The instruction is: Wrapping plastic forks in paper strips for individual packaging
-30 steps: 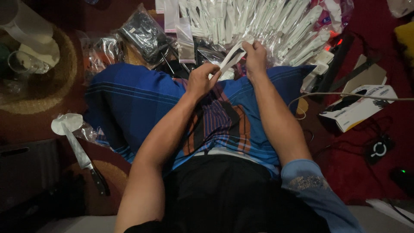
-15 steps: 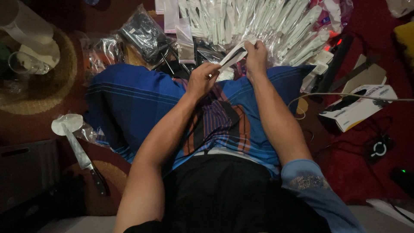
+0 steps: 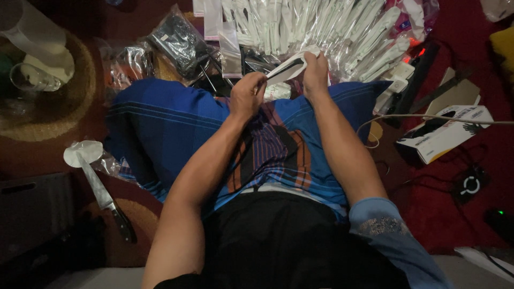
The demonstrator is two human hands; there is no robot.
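Note:
My left hand (image 3: 247, 95) and my right hand (image 3: 316, 70) both grip one narrow clear sleeve (image 3: 289, 67) with a dark slim item partly inside it. The left hand pinches the lower end, the right hand holds the upper end. Both hover above my lap, which is covered by a blue striped cloth (image 3: 171, 128). Just beyond my hands lies a fanned pile of several white packed sleeves (image 3: 326, 29).
Clear bags of dark parts (image 3: 179, 40) lie at upper left. A knife (image 3: 104, 195) rests on the floor at left, beside a round woven mat (image 3: 64, 107) with a glass (image 3: 29, 77). An open white box (image 3: 444, 134) and cables lie on the red carpet at right.
Both hands stay on the sleeve; it has tilted slightly between them. Nothing else has moved.

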